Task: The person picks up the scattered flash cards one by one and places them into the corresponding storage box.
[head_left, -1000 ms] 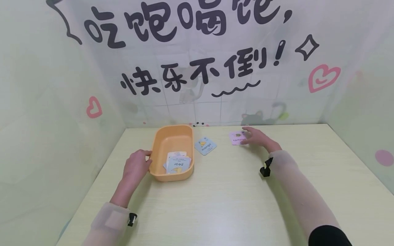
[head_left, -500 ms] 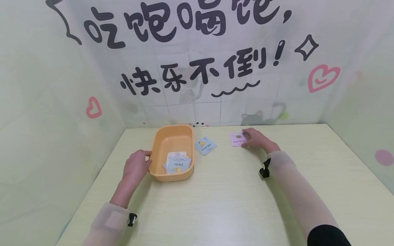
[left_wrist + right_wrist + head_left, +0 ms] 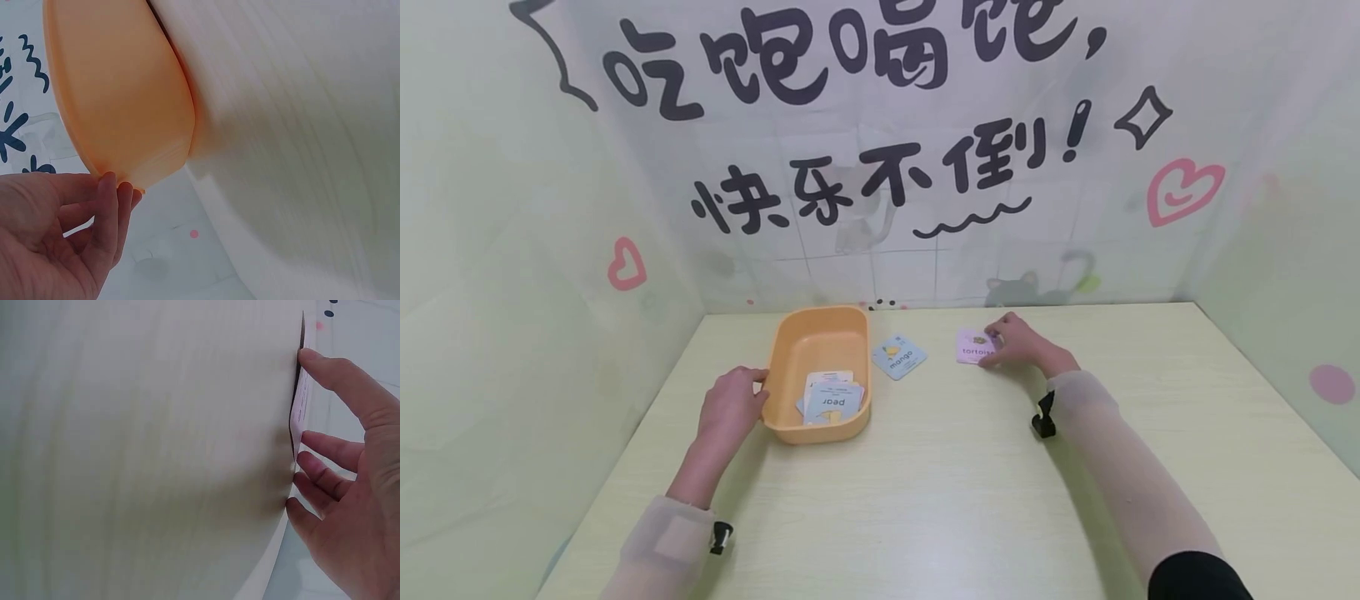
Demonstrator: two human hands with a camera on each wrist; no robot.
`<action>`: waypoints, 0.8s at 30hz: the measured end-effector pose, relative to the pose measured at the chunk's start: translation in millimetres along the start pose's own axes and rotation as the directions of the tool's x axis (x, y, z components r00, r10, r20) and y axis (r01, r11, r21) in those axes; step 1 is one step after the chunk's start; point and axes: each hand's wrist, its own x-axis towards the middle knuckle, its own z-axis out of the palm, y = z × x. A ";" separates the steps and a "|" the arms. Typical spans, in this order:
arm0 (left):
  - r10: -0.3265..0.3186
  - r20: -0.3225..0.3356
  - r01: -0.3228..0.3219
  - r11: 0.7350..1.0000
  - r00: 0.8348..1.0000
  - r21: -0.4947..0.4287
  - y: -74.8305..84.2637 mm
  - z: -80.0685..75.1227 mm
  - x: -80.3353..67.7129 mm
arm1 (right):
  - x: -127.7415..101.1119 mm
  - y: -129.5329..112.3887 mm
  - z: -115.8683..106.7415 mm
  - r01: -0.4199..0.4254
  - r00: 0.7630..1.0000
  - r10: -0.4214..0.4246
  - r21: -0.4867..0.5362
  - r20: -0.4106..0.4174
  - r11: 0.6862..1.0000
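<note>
My left hand pinches the left rim of an orange plastic tray, with thumb and fingers on the edge in the left wrist view. Several cards, the top one a blue pear card, lie in the tray's near end. My right hand holds a pink tortoise card by its edges at the back of the table. In the right wrist view the card sits slightly bowed between thumb and index finger, one edge a little off the tabletop. A blue mango card lies flat between tray and tortoise card.
The pale wooden table ends at a back wall hung with a white cloth bearing large black lettering. Light-coloured side walls stand at left and right.
My right thumb and fingers have drawn in on the tortoise card, which has slid slightly toward me. The left hand, the tray and the mango card stay in place.
</note>
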 end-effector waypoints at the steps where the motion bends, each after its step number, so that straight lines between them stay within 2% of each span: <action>1: 0.000 -0.001 0.000 1.000 1.000 -0.001 0.2 0.1 -0.2 | -0.4 -0.4 0.1 0.001 1.000 -0.001 -0.007 -0.001 1.000; 9: 0.003 -0.003 -0.003 1.000 1.000 -0.007 0.8 -0.5 -1.5 | -0.6 -1.3 -0.2 0.023 1.000 -0.024 -0.043 -0.013 0.999; 14: 0.004 -0.006 -0.004 1.000 1.000 -0.008 0.3 -0.7 -1.6 | -2.2 -4.3 -1.9 0.074 0.996 -0.075 -0.012 -0.053 0.997; 24: 0.002 -0.010 -0.002 1.000 1.000 0.000 0.1 -0.5 -1.4 | -5.9 -29.1 -8.4 0.169 0.980 -0.170 -0.017 -0.106 0.985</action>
